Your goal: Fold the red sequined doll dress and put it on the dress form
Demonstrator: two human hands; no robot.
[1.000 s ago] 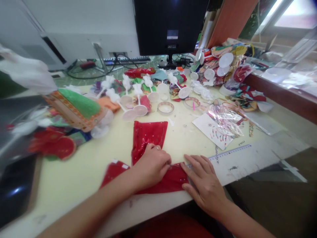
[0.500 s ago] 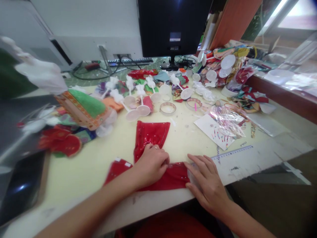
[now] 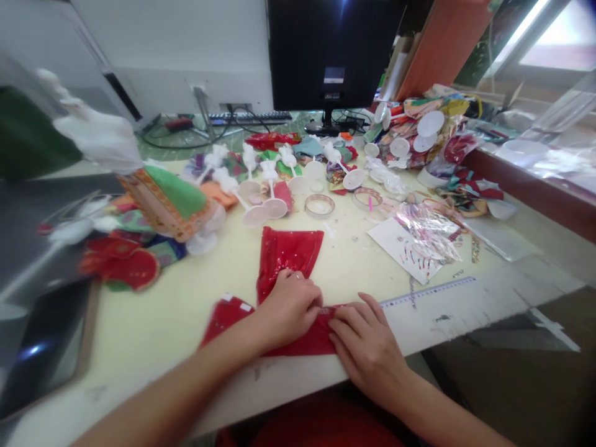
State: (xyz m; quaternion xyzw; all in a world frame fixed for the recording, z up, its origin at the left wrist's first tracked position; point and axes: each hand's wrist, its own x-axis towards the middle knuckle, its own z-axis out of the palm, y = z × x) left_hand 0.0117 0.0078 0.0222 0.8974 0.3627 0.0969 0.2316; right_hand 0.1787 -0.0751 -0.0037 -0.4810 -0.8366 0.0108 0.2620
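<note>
A piece of shiny red cloth [image 3: 285, 254] with small sequins lies on the cream table [image 3: 153, 316], bent into an L along the near edge. My left hand [image 3: 289, 307] rests on the bend with its fingers curled and pinched on the cloth; a ring shows on one finger. Right beside it, my right hand [image 3: 365, 344] lies flat on the cloth's right end with the fingers stretched out and touching the left hand's fingertips.
A ruler [image 3: 428, 290] lies at the right along the table edge. Behind are tape rolls [image 3: 319, 205], white plastic doll stands [image 3: 255, 214], a plastic packet on paper [image 3: 416, 239], heaps of coloured cloth [image 3: 158, 205] at left and back right, and a black monitor [image 3: 330, 56].
My right hand has slid left along the cloth until it meets my left hand, covering the right end. The left hand has stayed on the bend.
</note>
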